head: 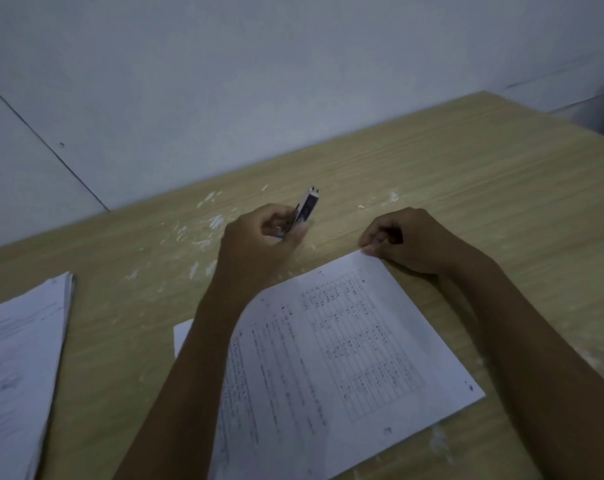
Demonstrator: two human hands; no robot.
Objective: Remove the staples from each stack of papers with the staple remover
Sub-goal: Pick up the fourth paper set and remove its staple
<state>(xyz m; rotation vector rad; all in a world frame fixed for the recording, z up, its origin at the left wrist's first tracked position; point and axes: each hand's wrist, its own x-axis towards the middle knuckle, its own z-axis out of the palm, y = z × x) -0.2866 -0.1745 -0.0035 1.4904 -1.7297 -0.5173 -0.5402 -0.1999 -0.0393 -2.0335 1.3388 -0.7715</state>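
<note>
- A wooden table (432, 161) fills the lower frame, set against a pale wall (224, 64) across the top.
- White flecks (210, 223) lie scattered on the wood around 11 o'clock from the centre, beyond the hands.
- A printed sheet (345, 358) with a table of lines lies at 5 o'clock, turned at an angle. Whether more pages lie under it cannot be told.
- The left forearm (203, 358) crosses over the sheet's left part and hides it there.
- The left hand (259, 244), near the centre, has its fingers curled round a small remover (306, 207). The tool is lifted off the table and points up toward 1 o'clock, away from the sheet.
- The right hand (404, 240), at 3 o'clock from the left, has curled fingers whose tips pinch or press the sheet's far corner; which of the two cannot be told.
- A second stack (20, 358) of papers lies at 8 o'clock, well apart from the sheet, running past the left edge.
- The picture is dim and blurred; no staple can be made out.
</note>
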